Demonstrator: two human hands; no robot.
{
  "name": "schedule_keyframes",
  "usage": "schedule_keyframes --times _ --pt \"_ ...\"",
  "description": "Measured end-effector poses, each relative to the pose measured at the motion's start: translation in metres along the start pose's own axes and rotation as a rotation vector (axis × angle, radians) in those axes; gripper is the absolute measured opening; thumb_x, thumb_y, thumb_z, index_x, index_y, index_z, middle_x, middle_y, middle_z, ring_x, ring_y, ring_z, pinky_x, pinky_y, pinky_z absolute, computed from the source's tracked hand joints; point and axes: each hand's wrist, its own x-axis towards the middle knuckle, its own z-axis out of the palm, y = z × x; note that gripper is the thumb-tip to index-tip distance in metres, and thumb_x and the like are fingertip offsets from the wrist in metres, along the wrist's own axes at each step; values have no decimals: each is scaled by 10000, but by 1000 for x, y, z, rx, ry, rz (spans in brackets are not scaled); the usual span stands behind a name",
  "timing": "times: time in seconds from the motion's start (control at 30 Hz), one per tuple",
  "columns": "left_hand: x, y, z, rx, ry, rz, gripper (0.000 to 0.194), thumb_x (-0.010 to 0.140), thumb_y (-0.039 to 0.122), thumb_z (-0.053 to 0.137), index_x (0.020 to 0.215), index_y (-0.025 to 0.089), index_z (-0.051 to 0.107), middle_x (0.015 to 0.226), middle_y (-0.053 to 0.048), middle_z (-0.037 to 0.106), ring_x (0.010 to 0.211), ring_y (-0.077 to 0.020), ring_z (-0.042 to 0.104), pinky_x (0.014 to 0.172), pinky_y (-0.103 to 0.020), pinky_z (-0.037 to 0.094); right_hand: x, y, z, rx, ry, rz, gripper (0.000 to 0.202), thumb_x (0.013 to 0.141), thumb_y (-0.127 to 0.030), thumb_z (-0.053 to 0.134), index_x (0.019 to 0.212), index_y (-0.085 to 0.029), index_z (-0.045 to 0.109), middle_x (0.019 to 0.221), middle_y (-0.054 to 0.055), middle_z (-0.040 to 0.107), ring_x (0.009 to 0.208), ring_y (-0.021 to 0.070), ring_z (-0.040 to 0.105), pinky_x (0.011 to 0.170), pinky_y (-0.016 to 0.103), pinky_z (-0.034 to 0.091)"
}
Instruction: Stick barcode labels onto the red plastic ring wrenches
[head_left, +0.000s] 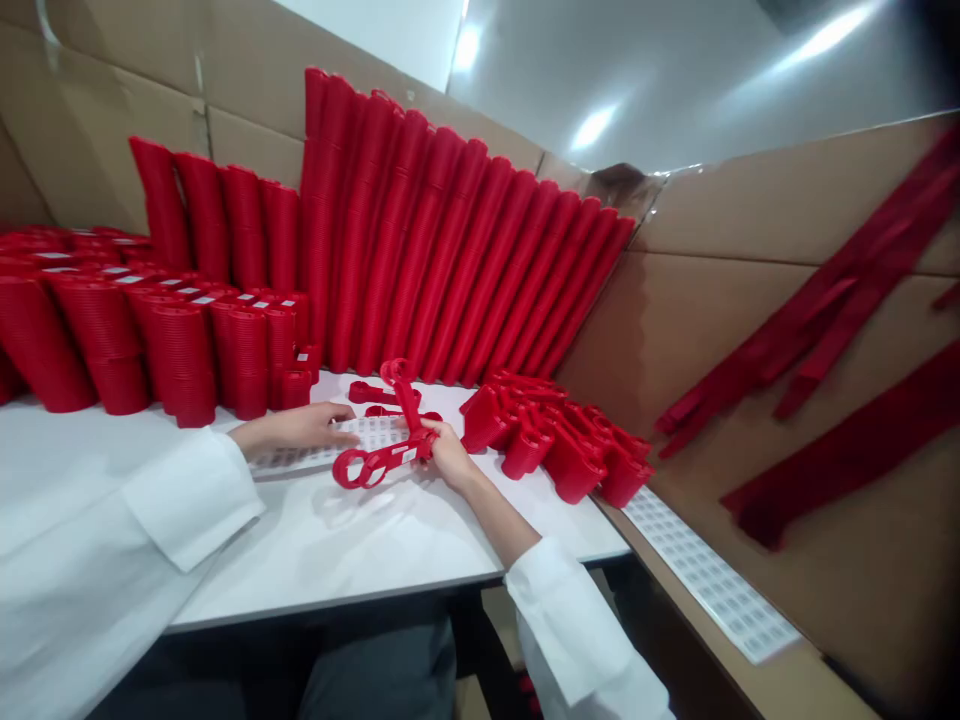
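My right hand is closed on several red plastic pieces with ring-shaped ends, fanned out above the white table. A small white label shows on one of them. Left of these pieces, my left hand is at a sheet of printed labels, its fingertips near the sheet's surface; whether they pinch a label is too small to tell. Behind the sheet, loose red pieces lie flat on the table.
Tall red stacks lean on the cardboard wall at the back. Shorter labelled stacks stand left. Red bundles lie right of my right hand. Another label sheet rests on a cardboard ledge at the right.
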Motion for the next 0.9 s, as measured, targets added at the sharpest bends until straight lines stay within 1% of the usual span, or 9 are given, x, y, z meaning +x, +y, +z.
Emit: schedule_keyframes --times 0.13,0.23,0.33,0.43,0.5,0.57,0.63,0.73,0.9 --pt "-8 -5 -13 122 -15 -63 623 693 663 527 1062 162 559 1064 -90 620 922 -255 573 715 -262 418 1 -3 -3 26 40 -8 448 666 -205 452 1051 -82 646 460 -8 557 370 103 502 347 172 313" --pt "-9 -5 -18 212 5 -48 574 715 662 502 993 163 552 968 -80 631 852 -245 579 673 -268 405 2 -3 -4 39 71 -13 450 648 -214 458 1033 -87 654 479 -8 564 372 103 501 346 178 306" --pt "-9 -4 -19 237 47 -13 510 736 638 486 934 170 534 831 -44 615 751 -217 565 627 -267 386 3 -3 -6 36 103 -44 472 632 -198 442 1040 -93 654 483 -15 559 383 98 494 361 182 318" --pt "-9 -2 -15 125 122 54 454 723 576 538 939 177 533 852 -28 612 765 -201 558 645 -260 393 2 -5 -7 6 117 -29 496 624 -194 434 1057 -89 650 476 -15 555 386 101 495 365 183 322" --pt "-8 0 -11 15 192 86 388 693 514 584 875 173 552 849 -22 616 777 -195 558 659 -255 399 0 -6 -6 4 119 -15 497 621 -205 443 1057 -89 651 484 -15 558 379 100 495 359 183 316" --pt "-7 2 -7 -62 235 72 325 667 470 600 772 163 567 769 -14 610 733 -189 556 636 -256 396 -1 -7 -5 5 103 -24 492 622 -212 456 1056 -91 653 498 -15 564 383 99 500 362 183 323" --pt "-6 2 -5 -101 229 24 301 650 451 606 703 157 574 675 -5 592 657 -179 544 578 -253 378 -3 -8 -3 -7 72 -33 486 624 -214 466 1054 -87 654 498 -15 566 386 101 504 367 186 336" --pt "-7 2 -7 -133 207 -13 303 635 448 616 670 149 586 615 0 573 597 -163 520 520 -242 342 -3 -8 -2 -35 37 -14 484 621 -208 470 1051 -84 655 486 -17 564 382 106 504 367 192 344" --pt "-13 10 -14 -155 141 27 352 645 494 602 647 142 589 587 11 521 570 -135 465 515 -236 322 -3 -9 -3 -12 90 -32 501 601 -190 442 1043 -99 660 496 -18 569 384 100 500 383 190 351"
